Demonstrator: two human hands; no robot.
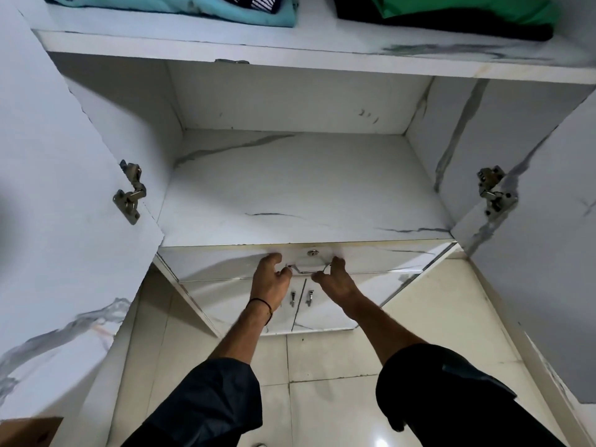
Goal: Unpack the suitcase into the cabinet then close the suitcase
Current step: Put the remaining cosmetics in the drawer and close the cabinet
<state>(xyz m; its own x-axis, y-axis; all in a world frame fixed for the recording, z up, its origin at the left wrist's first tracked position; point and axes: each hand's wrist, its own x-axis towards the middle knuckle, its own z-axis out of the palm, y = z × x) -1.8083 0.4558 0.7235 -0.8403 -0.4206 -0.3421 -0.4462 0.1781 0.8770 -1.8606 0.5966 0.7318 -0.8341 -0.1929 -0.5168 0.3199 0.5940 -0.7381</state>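
From where I stand, the drawer front (225, 262) is smooth marble-look laminate with a faint sheen. Its handle (309, 271) and lock (312, 252) are bright metal. Above the drawer are duller metal hinges (129, 193) and soft folded clothes (180, 8). Below it, the floor tiles (322, 366) are glossy.
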